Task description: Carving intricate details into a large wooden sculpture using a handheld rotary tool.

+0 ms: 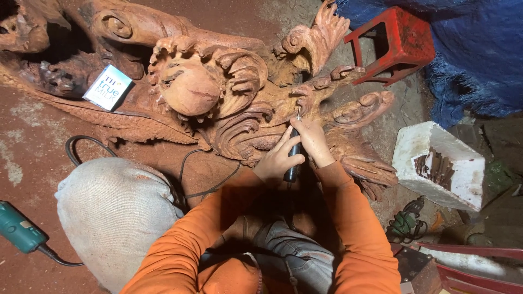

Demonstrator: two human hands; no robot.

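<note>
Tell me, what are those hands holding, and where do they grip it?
Both hold one dark rotary tool. The right hand wraps its upper barrel near the bit; the left hand steadies the lower barrel. Its tip meets the carving.

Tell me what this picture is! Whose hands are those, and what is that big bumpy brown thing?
There is just one picture, taken by a camera worn on a person's head, looking down. The orange sleeves belong to that person. The big brown thing is a wood carving full of curls, lying on the dusty red floor. Both hands share one dark pen-shaped power tool: the left hand and the right hand have their grip on it, its tip against the wood. Around it lie a small carton, a red stool, a white foam box and a green power tool.
</note>
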